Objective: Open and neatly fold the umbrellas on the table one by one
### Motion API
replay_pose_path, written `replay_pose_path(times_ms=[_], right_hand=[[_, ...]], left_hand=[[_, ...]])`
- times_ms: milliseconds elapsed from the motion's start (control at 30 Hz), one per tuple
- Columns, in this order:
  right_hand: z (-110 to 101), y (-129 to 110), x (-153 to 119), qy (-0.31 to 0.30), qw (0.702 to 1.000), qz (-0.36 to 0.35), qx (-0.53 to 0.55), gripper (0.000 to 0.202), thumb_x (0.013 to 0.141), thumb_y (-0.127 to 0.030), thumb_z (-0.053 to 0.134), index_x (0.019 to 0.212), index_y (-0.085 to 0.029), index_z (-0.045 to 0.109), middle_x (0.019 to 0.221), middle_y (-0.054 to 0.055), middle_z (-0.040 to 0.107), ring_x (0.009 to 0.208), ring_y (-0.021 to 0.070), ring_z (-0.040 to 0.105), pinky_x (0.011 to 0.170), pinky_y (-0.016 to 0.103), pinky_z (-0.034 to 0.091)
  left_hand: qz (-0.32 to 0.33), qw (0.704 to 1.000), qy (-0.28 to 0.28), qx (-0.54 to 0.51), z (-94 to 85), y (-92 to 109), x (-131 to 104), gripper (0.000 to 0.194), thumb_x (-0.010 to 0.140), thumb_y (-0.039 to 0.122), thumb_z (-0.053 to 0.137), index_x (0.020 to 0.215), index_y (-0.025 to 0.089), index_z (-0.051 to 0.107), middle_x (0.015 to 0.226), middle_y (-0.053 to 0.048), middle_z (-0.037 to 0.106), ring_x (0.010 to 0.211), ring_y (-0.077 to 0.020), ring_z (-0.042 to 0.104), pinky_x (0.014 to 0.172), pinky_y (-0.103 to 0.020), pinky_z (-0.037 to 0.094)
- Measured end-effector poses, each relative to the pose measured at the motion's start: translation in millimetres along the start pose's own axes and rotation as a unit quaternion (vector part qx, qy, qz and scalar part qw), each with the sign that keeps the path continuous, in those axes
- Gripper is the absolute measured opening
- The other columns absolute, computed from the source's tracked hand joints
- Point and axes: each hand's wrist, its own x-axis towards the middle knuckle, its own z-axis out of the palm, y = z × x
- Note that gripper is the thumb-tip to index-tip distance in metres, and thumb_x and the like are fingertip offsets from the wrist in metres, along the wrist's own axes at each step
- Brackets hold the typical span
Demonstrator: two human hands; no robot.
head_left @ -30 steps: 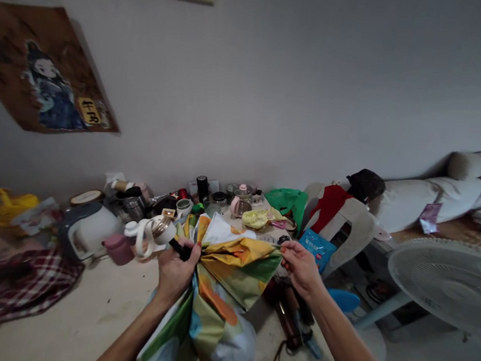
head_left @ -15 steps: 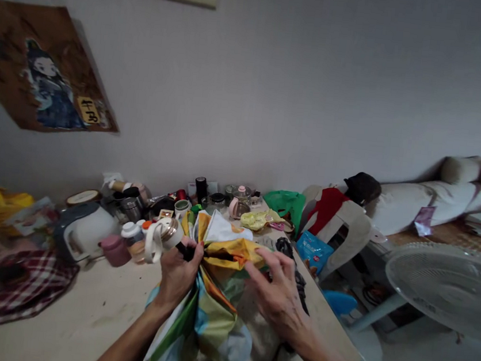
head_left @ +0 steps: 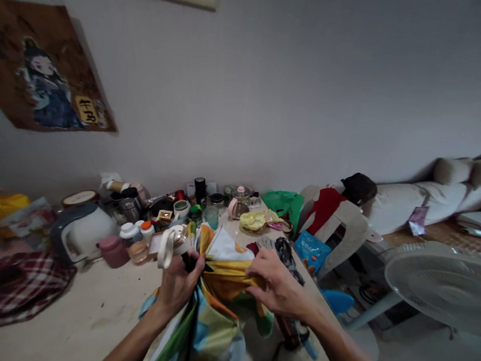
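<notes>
Pinching the cloth on both sides, we hold what looks like a half-closed umbrella of thin printed fabric in yellow, orange, green, white and pale blue [head_left: 219, 329] above the pale, flat tabletop [head_left: 94, 317]. Our left hand [head_left: 179, 283] is curled round its gathered neck, thumb pressed against the bunched folds. Our right hand [head_left: 275, 280] stands just to the right, fingers and thumb bent together on a yellow fold; its back is turned to us, so the exact contact at the fingertips is partly hidden. Between our two hands the yellow strip runs fairly straight, roughly level.

Beyond our left fist we see a white handle with a shiny metallic band and a white loop [head_left: 180, 242], with a short black shaft [head_left: 189, 263] by the thumb. The long axis slants: the handle end points away from us and slightly left, towards the wall, while the fabric hangs in loose pleats towards us and a little right.

Left of the handle, on the tabletop, stand small bottles with white and orange caps [head_left: 139, 247], a dusty-pink rounded cup [head_left: 114, 251] and a white and dark grey electric kettle [head_left: 82, 232]. Beyond our right hand lie a crumpled pale-yellow plastic bag [head_left: 257, 221] and a shiny blue pouch [head_left: 311, 248].
</notes>
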Motion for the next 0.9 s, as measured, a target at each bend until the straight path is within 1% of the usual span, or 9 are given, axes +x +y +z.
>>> replay_pose_path(times_ms=[167, 267, 400, 567, 600, 667, 767, 833, 900], right_hand=[[-6.9, 1.3, 2.8, -0.103, 0.994, -0.017, -0.034, 0.015, 0.08, -0.023, 0.068, 0.07, -0.018, 0.059, 0.076, 0.002, 0.06, 0.086, 0.0205, 0.046, 0.08, 0.036, 0.031], [-11.7, 4.8, 1.5, -0.104, 0.994, -0.025, -0.032, 0.016, 0.086, -0.022, 0.062, 0.071, -0.017, 0.058, 0.073, 0.002, 0.058, 0.085, 0.0198, 0.046, 0.079, 0.035, 0.031], [-14.8, 11.4, -2.8, -0.034, 0.999, -0.025, 0.014, 0.015, 0.089, -0.024, 0.057, 0.076, -0.017, 0.057, 0.077, 0.003, 0.059, 0.084, 0.0188, 0.047, 0.076, 0.033, 0.033], [-8.4, 16.4, -7.2, 0.173, 0.977, 0.089, 0.086, 0.021, 0.092, -0.029, 0.05, 0.076, -0.018, 0.059, 0.078, 0.004, 0.057, 0.077, 0.0175, 0.05, 0.07, 0.03, 0.037], [-3.6, 13.7, -7.9, 0.181, 0.964, 0.133, 0.139, 0.025, 0.092, -0.032, 0.048, 0.074, -0.017, 0.059, 0.075, 0.003, 0.057, 0.071, 0.0163, 0.05, 0.065, 0.029, 0.038], [12.5, 4.6, -7.7, 0.105, 0.92, 0.212, 0.311, 0.034, 0.091, -0.043, 0.047, 0.072, -0.017, 0.059, 0.067, 0.002, 0.057, 0.058, 0.0132, 0.049, 0.055, 0.025, 0.037], [49.4, -9.7, -1.2, -0.068, 0.765, 0.275, 0.579, 0.048, 0.081, -0.062, 0.052, 0.072, -0.016, 0.058, 0.06, 0.002, 0.059, 0.047, 0.0109, 0.05, 0.049, 0.024, 0.04], [73.5, -12.9, 6.9, -0.082, 0.674, 0.289, 0.675, 0.05, 0.073, -0.067, 0.06, 0.075, -0.016, 0.058, 0.061, 0.0, 0.058, 0.051, 0.0116, 0.054, 0.054, 0.025, 0.046], [90.4, -9.8, 15.3, -0.062, 0.657, 0.27, 0.701, 0.052, 0.074, -0.069, 0.057, 0.075, -0.017, 0.058, 0.06, -0.001, 0.056, 0.053, 0.013, 0.055, 0.055, 0.027, 0.047]], left_hand=[[0.066, 0.997, -0.047, 0.018, 9.2, -13.0, -6.2, 0.024, 0.086, 0.036, 0.052, 0.069, 0.019, 0.057, 0.058, 0.001, 0.059, 0.053, -0.0131, 0.057, 0.056, -0.023, 0.048], [0.094, 0.994, -0.042, 0.038, 11.7, -18.2, -7.0, 0.023, 0.086, 0.036, 0.052, 0.07, 0.019, 0.057, 0.062, -0.001, 0.061, 0.058, -0.0148, 0.06, 0.06, -0.025, 0.051], [0.093, 0.994, -0.037, 0.039, 8.8, -15.0, -3.5, 0.024, 0.086, 0.035, 0.052, 0.07, 0.018, 0.058, 0.058, 0.001, 0.06, 0.051, -0.0131, 0.058, 0.052, -0.023, 0.048], [0.156, 0.985, 0.003, 0.075, 4.1, -14.8, -1.1, 0.023, 0.089, 0.031, 0.049, 0.073, 0.017, 0.058, 0.064, -0.001, 0.06, 0.058, -0.014, 0.058, 0.059, -0.026, 0.049], [0.176, 0.982, 0.001, 0.073, 3.1, -14.4, -1.0, 0.023, 0.09, 0.029, 0.048, 0.073, 0.018, 0.057, 0.066, -0.002, 0.06, 0.061, -0.0141, 0.058, 0.06, -0.026, 0.049], [0.221, 0.973, -0.024, 0.068, 2.0, -10.9, -0.6, 0.024, 0.091, 0.024, 0.046, 0.07, 0.018, 0.057, 0.068, -0.002, 0.058, 0.064, -0.0139, 0.054, 0.061, -0.025, 0.047], [0.308, 0.945, -0.078, 0.076, 4.7, 0.5, -0.6, 0.025, 0.092, 0.016, 0.045, 0.07, 0.017, 0.056, 0.068, -0.002, 0.054, 0.067, -0.0145, 0.048, 0.063, -0.026, 0.044], [0.366, 0.92, -0.106, 0.09, 10.1, 8.8, -2.0, 0.024, 0.092, 0.015, 0.043, 0.073, 0.017, 0.056, 0.07, -0.003, 0.054, 0.068, -0.0155, 0.046, 0.064, -0.026, 0.043], [0.403, 0.9, -0.129, 0.102, 16.8, 15.2, -4.8, 0.021, 0.092, 0.015, 0.043, 0.076, 0.016, 0.056, 0.073, -0.003, 0.055, 0.07, -0.0165, 0.048, 0.06, -0.026, 0.042]])
